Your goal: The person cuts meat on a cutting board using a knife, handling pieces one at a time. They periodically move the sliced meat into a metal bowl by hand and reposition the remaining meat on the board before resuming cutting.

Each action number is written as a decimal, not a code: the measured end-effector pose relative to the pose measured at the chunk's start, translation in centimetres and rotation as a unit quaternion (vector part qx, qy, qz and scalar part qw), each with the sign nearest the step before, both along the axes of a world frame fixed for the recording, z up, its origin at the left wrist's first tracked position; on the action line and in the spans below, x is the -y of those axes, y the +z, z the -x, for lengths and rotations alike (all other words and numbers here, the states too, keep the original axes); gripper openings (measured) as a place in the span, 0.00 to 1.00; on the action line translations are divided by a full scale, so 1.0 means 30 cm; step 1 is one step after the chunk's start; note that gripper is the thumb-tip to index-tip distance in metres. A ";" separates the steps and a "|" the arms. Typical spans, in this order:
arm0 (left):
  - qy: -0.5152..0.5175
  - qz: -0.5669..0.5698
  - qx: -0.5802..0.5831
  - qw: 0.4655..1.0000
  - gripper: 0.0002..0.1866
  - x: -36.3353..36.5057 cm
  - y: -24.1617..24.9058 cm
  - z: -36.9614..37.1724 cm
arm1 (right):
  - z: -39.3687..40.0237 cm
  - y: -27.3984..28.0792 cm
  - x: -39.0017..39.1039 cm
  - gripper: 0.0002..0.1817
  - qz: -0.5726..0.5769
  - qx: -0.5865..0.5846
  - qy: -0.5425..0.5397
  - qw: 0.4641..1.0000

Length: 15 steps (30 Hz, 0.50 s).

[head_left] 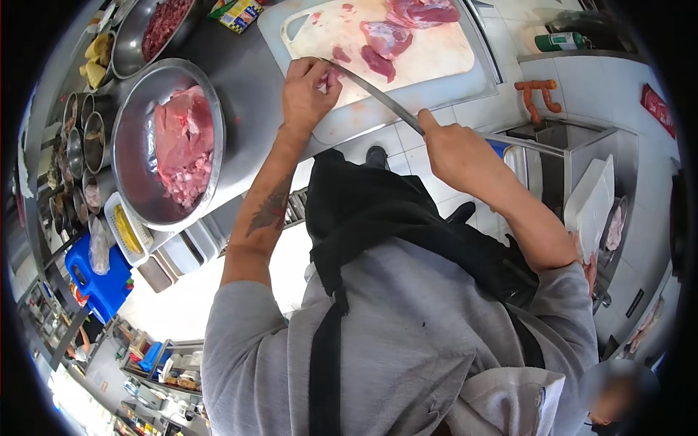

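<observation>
My right hand (459,154) is wrapped round the handle of a long knife (379,95). Its blade slants up and left across the near edge of a white cutting board (429,58), the tip close to my left hand (309,91). The fingers of that hand are curled, with a bit of pink raw meat showing between them. Larger pieces of raw meat (387,40) lie on the board, with a dark red piece (379,65) and small scraps nearby. My left palm side is partly hidden.
Left of my left arm, a steel bowl (125,116) holds a big slab of meat (183,134) and cut chunks. Another bowl (131,54) contains minced meat. A colourful packet (236,13) lies on the steel counter (243,80). Another person (618,396) is at the lower right.
</observation>
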<state>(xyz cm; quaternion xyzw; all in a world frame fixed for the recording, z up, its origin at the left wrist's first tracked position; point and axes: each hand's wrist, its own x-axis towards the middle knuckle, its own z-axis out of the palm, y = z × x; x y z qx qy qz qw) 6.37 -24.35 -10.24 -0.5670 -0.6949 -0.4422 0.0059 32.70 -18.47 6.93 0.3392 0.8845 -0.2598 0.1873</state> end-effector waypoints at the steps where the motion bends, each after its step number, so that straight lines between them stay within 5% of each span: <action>1: -0.004 -0.005 0.004 1.000 0.07 -0.002 -0.011 0.004 | 0.003 -0.005 -0.001 0.16 0.016 0.007 -0.004 1.000; 6: -0.002 -0.005 -0.004 1.000 0.07 0.022 -0.026 0.000 | 0.267 -0.332 -0.050 0.18 -0.009 -0.096 -0.028 0.995; 9: -0.006 0.001 0.039 0.999 0.07 0.032 -0.008 -0.016 | 0.329 -0.260 -0.127 0.14 0.128 -0.068 -0.053 0.988; 13: 0.032 -0.077 0.101 0.991 0.09 0.051 0.037 -0.013 | 0.229 -0.154 -0.140 0.14 0.136 -0.058 -0.075 0.986; 15: 0.043 -0.057 0.029 0.997 0.09 0.065 0.046 -0.013 | 0.171 -0.185 -0.123 0.15 0.015 -0.152 -0.038 0.988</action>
